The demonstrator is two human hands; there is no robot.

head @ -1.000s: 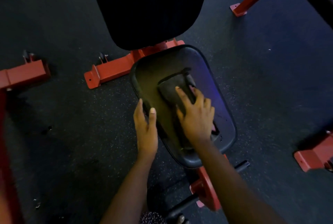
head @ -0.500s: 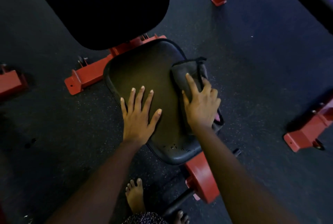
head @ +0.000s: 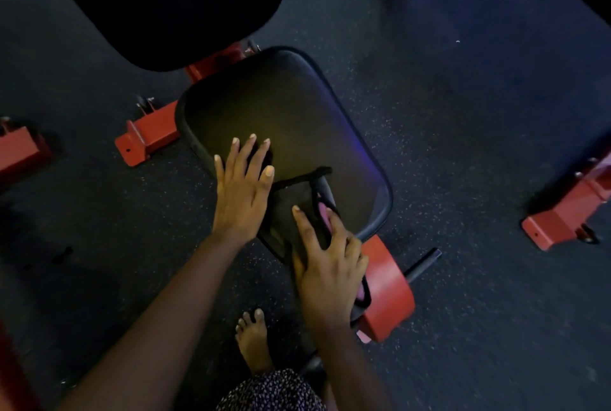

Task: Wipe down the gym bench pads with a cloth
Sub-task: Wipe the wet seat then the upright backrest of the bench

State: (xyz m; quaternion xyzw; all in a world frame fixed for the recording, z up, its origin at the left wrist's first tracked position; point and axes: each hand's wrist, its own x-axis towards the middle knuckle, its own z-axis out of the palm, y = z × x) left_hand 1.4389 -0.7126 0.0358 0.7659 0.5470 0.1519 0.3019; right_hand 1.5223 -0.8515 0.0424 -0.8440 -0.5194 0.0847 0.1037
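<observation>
Seat pad (head: 297, 119), cloth (head: 286, 209) now perhaps nearer front.

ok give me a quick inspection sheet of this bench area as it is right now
surface: black seat pad, dull sheen; dark back pad beyond it
job's things: dark cloth lies folded on the seat pad's near end
clutter: nothing seen
grippers: left hand flat on the seat pad's left edge; right hand presses on the cloth
cables: nothing seen
surroundings: speckled black floor; red bench frame; another red frame at right; bare foot beside the bench
</observation>
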